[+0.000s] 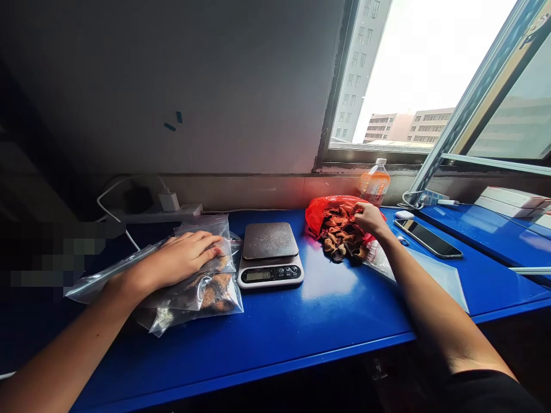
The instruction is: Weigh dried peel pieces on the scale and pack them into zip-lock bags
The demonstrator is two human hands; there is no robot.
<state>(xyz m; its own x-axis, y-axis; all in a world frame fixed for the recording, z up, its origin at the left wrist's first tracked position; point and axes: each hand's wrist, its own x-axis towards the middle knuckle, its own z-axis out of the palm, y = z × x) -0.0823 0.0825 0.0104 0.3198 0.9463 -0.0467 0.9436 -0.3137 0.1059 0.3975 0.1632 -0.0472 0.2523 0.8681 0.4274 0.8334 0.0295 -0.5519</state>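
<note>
My left hand point(185, 255) lies flat, fingers stretched out, on a pile of clear zip bags point(215, 295) with brown dried pieces inside. Right of the pile stands a small digital kitchen scale point(271, 252), its steel plate bare apart from specks. An open red plastic bag point(316, 215) spills brown, curled dried pieces point(340, 232) onto the table. At that bag's right side my right hand point(370, 219) is closed, its fingertips bent in over the pieces. Whatever those fingers grip is hidden.
The blue table point(275, 338) has its front edge near me. Behind the red bag stands an orange drink bottle point(375, 182). To the right lie a phone point(428, 238) and a flat clear bag point(439, 275). A charger point(169, 201) with a white cable sits at back left.
</note>
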